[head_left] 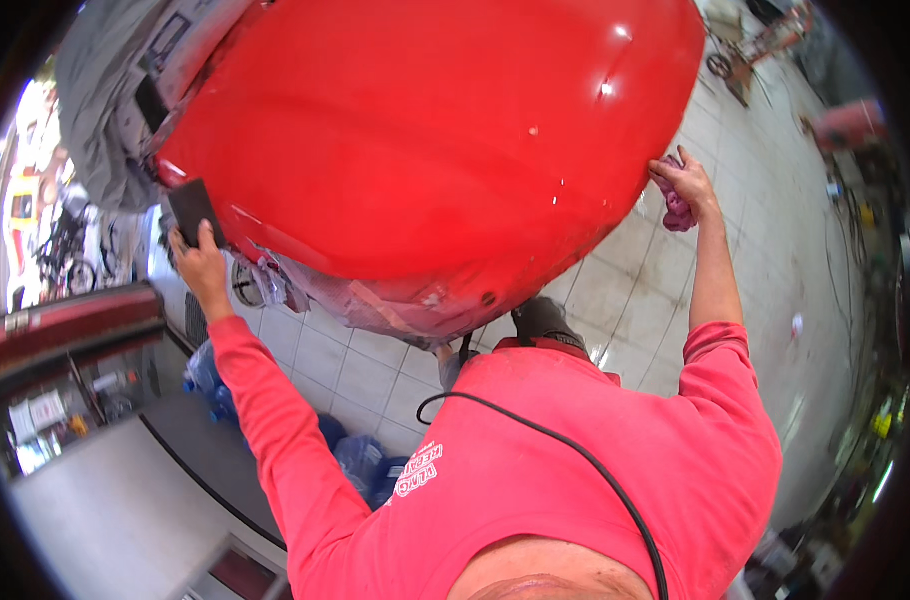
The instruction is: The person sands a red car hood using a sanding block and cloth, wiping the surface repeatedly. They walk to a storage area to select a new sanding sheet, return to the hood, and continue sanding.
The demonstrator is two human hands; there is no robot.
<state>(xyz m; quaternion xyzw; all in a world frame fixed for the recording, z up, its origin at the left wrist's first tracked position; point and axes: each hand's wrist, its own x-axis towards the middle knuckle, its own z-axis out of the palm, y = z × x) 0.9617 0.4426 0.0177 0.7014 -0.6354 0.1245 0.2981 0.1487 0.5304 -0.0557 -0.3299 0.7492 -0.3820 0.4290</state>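
Note:
A glossy red car body panel (425, 140) fills the upper middle, with crinkled plastic masking (365, 300) along its lower edge. My left hand (200, 255) grips a flat dark rectangular object (193, 208) at the panel's left edge; I cannot make out exactly what it is. At the panel's right edge, my right hand (690, 182) has a bunched pink cloth (677, 210) in its fingers, hanging beside the red surface.
A grey cover (105, 120) drapes over the upper left. Tiled floor (625, 260) surrounds the panel. Blue water jugs (360, 460) and a counter (95, 480) stand at lower left, bicycles (70, 255) farther left. A wheeled tool (745, 60) and cables lie at right.

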